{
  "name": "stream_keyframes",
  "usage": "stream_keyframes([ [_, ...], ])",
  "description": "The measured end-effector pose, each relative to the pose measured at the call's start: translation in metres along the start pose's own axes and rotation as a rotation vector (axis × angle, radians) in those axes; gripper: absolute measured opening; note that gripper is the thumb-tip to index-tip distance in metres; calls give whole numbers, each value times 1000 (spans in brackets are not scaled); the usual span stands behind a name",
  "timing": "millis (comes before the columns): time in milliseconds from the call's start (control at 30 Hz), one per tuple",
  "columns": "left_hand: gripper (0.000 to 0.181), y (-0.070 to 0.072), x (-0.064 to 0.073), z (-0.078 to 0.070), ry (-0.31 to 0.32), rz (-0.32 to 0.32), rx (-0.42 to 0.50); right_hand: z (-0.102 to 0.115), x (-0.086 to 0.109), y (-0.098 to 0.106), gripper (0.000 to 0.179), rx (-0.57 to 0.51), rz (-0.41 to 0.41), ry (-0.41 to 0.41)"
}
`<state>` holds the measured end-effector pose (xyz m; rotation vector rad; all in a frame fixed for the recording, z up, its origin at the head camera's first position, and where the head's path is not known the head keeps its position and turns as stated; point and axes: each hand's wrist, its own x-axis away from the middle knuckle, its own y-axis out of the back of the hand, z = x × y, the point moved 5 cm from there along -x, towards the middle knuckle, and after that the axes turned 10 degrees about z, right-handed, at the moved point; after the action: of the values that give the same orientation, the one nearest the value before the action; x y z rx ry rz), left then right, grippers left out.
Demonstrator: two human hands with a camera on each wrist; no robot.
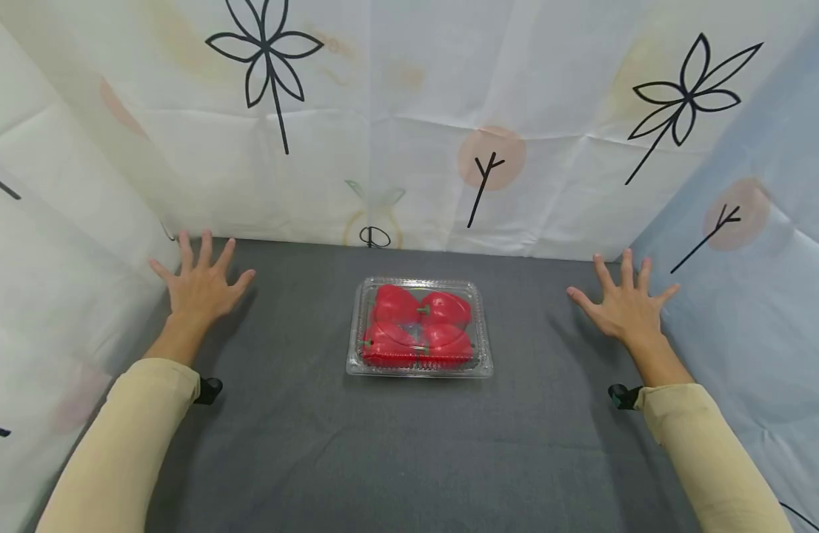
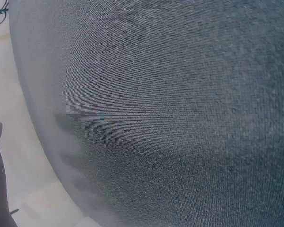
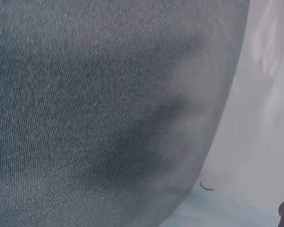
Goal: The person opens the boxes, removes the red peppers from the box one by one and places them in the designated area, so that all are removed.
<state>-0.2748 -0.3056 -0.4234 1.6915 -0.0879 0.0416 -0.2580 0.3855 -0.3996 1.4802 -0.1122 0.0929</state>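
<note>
In the head view a clear plastic box (image 1: 419,372) lies on the grey cloth, midway between my hands. Several red peppers (image 1: 396,303) with small green stems show inside it, under the transparent lid. My left hand (image 1: 201,289) is off to the left, fingers spread and straight, holding nothing. Far to the right, my right hand (image 1: 626,305) is spread the same way, also holding nothing. Neither hand touches the box. Both wrist views show mostly grey cloth and hand shadows, with a dark part of a hand at the outer edge.
The grey cloth (image 1: 409,451) covers the work surface. A white patterned curtain (image 1: 409,96) stands at the back, with more fabric on the left (image 1: 49,244) and right (image 1: 776,311). Each wrist carries a small black device. A thin dark cable (image 1: 801,516) lies at the lower right.
</note>
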Motion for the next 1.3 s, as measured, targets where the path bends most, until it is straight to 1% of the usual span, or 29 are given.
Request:
stream_keyframes([
  [167, 75, 2, 2, -2, -10, -10, -7, 7, 3, 3, 90, -6, -24, 21],
  [367, 74, 4, 5, -5, -24, -6, -18, 18, 6, 7, 89, 9, -56, 51],
  [600, 74, 8, 11, -11, -45, -15, -23, 31, 10, 11, 90, 32, -66, 84],
  [767, 74, 10, 16, -19, -71, -25, -26, 43, 15, 14, 90, 37, -71, 120],
  [967, 74, 11, 22, -32, -116, -34, -26, 59, 20, 16, 89, 57, -90, 154],
  [1167, 72, 12, 29, -45, -156, -68, -50, 77, 25, 19, 90, 78, -99, 189],
  [1300, 72, 13, 33, -52, -177, -86, -49, 91, 29, 21, 90, 86, -101, 216],
])
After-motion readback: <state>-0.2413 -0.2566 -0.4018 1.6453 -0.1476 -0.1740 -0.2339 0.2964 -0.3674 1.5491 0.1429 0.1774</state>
